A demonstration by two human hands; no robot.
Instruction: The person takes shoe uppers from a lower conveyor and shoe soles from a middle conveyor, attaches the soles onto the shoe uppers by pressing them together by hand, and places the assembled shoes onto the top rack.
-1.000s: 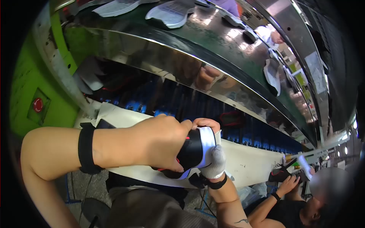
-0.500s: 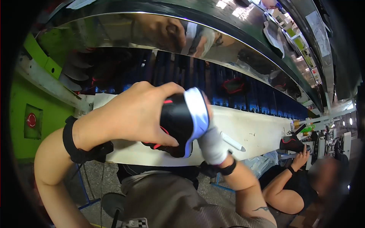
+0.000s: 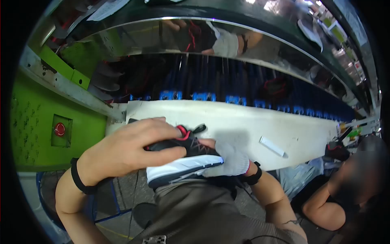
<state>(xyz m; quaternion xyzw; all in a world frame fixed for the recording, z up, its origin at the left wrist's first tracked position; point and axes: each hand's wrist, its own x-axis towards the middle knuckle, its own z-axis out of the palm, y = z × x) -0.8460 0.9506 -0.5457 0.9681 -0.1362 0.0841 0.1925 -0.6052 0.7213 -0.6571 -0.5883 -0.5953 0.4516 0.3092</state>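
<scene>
A black sneaker (image 3: 185,164) with red trim and a white midsole lies on its length across my front, its sole side toward my lap. My bare left hand (image 3: 136,144) is closed over the heel end, thumb along the upper. On the toe end, my right hand (image 3: 229,160), in a pale glove with bare fingertips, grips from the right side. Laces and a dark loop show between the two hands. Part of the shoe's upper is hidden under my left fingers.
The white bench top (image 3: 248,126) holds a white marker-like tube (image 3: 273,147). Behind it run dark rollers with blue ends (image 3: 203,96), bearing another dark shoe (image 3: 275,87). A green panel with a red button (image 3: 59,129) stands left. A co-worker (image 3: 325,207) sits at right near another shoe (image 3: 336,151).
The sneaker has turned from upright, sole facing right, to level with its sole side toward me. Both hands stayed on it and came lower. The co-worker's hand has left the other shoe.
</scene>
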